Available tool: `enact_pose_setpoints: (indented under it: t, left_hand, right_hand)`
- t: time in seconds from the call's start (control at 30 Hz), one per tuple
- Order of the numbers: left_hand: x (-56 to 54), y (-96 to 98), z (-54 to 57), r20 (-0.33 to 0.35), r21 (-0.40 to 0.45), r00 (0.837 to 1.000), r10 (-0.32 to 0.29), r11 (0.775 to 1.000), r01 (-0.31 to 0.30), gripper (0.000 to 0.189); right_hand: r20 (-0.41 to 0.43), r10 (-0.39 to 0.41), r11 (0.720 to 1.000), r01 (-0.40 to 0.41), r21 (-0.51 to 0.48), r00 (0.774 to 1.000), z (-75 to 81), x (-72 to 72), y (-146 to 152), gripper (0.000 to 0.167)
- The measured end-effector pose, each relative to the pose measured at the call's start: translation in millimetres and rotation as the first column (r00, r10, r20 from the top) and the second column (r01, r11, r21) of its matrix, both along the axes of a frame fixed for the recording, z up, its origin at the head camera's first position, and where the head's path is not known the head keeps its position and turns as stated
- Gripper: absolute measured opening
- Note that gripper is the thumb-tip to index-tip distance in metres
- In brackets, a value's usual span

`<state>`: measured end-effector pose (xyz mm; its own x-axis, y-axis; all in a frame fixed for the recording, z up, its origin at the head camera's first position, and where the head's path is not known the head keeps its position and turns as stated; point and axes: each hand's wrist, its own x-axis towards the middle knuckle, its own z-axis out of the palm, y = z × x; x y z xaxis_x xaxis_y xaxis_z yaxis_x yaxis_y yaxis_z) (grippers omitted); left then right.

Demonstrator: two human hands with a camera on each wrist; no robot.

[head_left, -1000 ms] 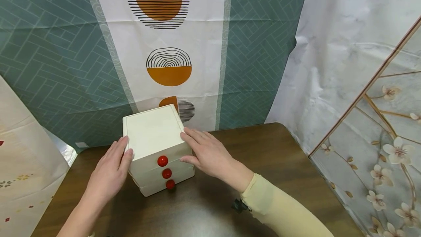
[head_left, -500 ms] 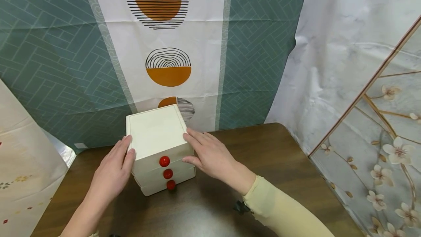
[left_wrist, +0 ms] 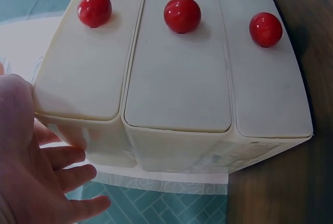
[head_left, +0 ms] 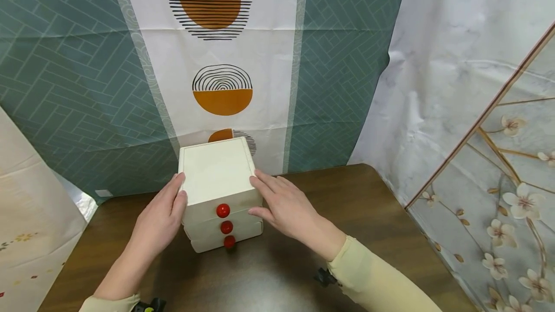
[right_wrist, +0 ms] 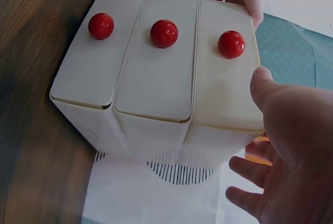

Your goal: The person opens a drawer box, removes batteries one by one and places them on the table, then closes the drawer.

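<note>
A small white drawer cabinet (head_left: 217, 170) stands on the table, its drawers stacked one above another. Each drawer front carries a round red knob, the top knob (head_left: 223, 210) being the largest in the head view. My left hand (head_left: 158, 218) lies against the cabinet's left side near the top, fingers fairly straight. On the opposite side my right hand (head_left: 288, 206) touches the upper right edge, thumb toward the front. The right wrist view shows the drawer fronts (right_wrist: 156, 83) closed, with that hand's lower fingers spread apart. The cabinet's back is hidden.
The dark wooden table (head_left: 338, 196) runs up to a green and white patterned cloth (head_left: 334, 76) behind the cabinet. Floral fabric (head_left: 490, 196) hangs at the right, and a pale cloth (head_left: 30, 206) at the left.
The cabinet has shifted right and turned slightly, so its front faces me more squarely. Both hands have moved right along with it, staying at its sides.
</note>
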<state>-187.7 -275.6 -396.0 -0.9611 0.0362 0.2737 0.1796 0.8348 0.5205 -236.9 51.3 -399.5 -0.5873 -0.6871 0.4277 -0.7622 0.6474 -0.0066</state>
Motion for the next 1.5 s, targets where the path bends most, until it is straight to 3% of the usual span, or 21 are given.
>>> enact_pose_setpoints:
  t: [0.47,0.9,1.5]
  left_hand:
    - [-16.0,15.3,-3.1,-0.02,0.009,1.0,-0.01,1.0,0.01,0.062]
    - [-29.3,37.3,-2.3,-0.016,-0.006,1.0,-0.026,1.0,0.026,0.06]
    - [-38.5,63.2,-0.6,-0.023,-0.004,0.997,-0.068,0.998,0.068,0.059]
  right_hand:
    - [-0.028,-0.024,0.999,0.023,-0.043,0.999,-3.3,-0.7,15.0,0.077]
    - [0.043,-0.083,0.994,0.086,-0.066,0.996,-3.8,1.8,35.2,0.075]
    - [0.01,-0.106,0.987,0.107,-0.117,0.994,-8.4,2.6,59.2,0.076]
